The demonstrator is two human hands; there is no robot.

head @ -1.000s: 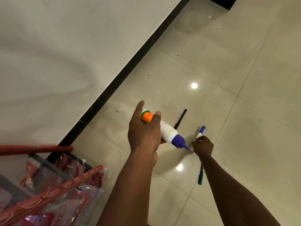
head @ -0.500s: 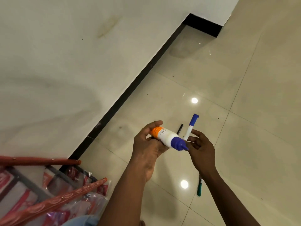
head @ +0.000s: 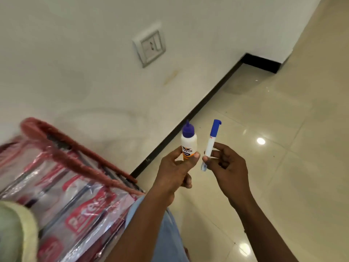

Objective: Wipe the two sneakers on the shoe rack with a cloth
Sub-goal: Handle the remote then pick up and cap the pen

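My left hand [head: 175, 171] holds a white glue bottle [head: 188, 142] upright by its orange base, blue cap pointing up. Just to its right, my right hand [head: 226, 167] pinches a white marker [head: 210, 146] with a blue cap, also upright. Both are lifted above the floor. The shoe rack [head: 66, 176], with red bars and a clear plastic cover printed in red, stands at the lower left. No sneakers can be made out through the cover. A pale green cloth-like shape [head: 15, 233] is blurred at the bottom left corner.
A white wall with a switch plate [head: 150, 47] rises behind. A black skirting strip [head: 198, 108] meets the glossy beige tiled floor [head: 283, 167], which stretches to the right. A light blue trouser leg [head: 160, 233] shows below my left arm.
Both hands rose from the floor, lifting the glue bottle and the marker. The bottle turned from lying sideways to upright. The view tilted up; the pens on the floor are out of sight.
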